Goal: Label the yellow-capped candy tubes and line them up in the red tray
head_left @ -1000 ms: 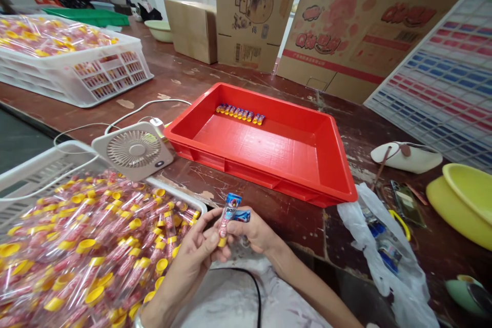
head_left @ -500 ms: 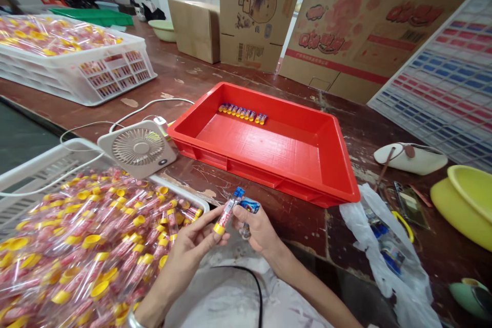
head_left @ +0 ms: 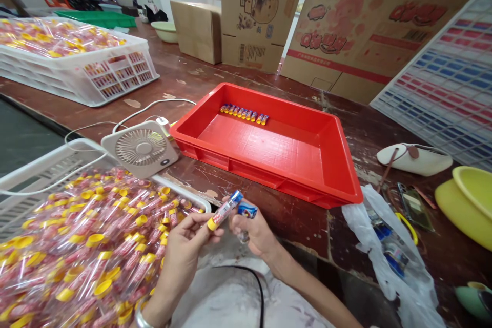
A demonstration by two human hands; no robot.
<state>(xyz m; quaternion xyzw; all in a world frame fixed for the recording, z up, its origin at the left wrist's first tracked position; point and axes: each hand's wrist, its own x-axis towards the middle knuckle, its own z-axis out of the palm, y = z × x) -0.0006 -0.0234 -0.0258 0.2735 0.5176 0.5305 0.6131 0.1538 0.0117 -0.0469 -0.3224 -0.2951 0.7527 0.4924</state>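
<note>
Likely light, slick tube [head_left: 224, 210] is pinched in left hand [head_left: 188, 236], blue piece [head_left: 247, 209] in right hand [head_left: 257, 234]; best gripped mid-length.

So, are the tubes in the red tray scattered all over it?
No, the tubes lie in one row near the far side of the red tray.

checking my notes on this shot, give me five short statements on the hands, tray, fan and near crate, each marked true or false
1. The left hand holds a tube by its yellow end. True.
2. The right hand is empty. False: it holds a blue piece.
3. A row of tubes lies along the far wall of the tray. True.
4. The fan stands inside the tray. False: it is outside, to the left.
5. The near crate holds many yellow-ended tubes. True.
</note>
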